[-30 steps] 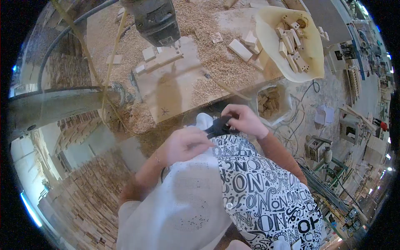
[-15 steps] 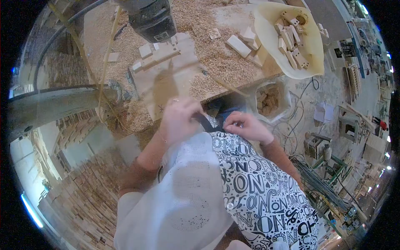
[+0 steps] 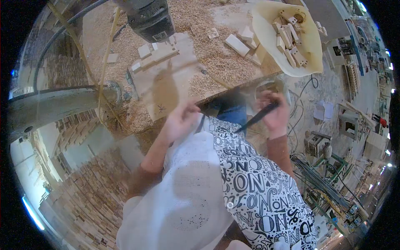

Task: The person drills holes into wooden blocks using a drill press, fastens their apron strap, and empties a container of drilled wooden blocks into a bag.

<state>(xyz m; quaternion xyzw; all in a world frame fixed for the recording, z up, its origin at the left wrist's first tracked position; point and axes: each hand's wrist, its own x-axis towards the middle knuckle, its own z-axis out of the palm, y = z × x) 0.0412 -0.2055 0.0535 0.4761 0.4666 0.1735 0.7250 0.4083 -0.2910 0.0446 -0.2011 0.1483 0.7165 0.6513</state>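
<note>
At the waist, my left hand [image 3: 181, 121] is closed at the edge of the white garment [image 3: 183, 166], beside a short dark strap. Farther right, my right hand [image 3: 275, 114] is raised, blurred, and closed around a black strap [image 3: 256, 118]. This strap slants down to the waist of the black-and-white lettered cloth [image 3: 258, 183]. Blue fabric [image 3: 233, 112] shows between my hands, below the table edge.
Ahead is a worktable [image 3: 216, 83] strewn with shavings and wood blocks [image 3: 237, 45], under a dark machine head [image 3: 151, 21]. A yellowish tray [image 3: 266, 39] holds small wood pieces. A thick metal arm [image 3: 58, 106] crosses at left.
My right hand has moved right and up from the waist, drawing the black strap out. My left hand has shifted slightly down, and the strap beside it now looks shorter.
</note>
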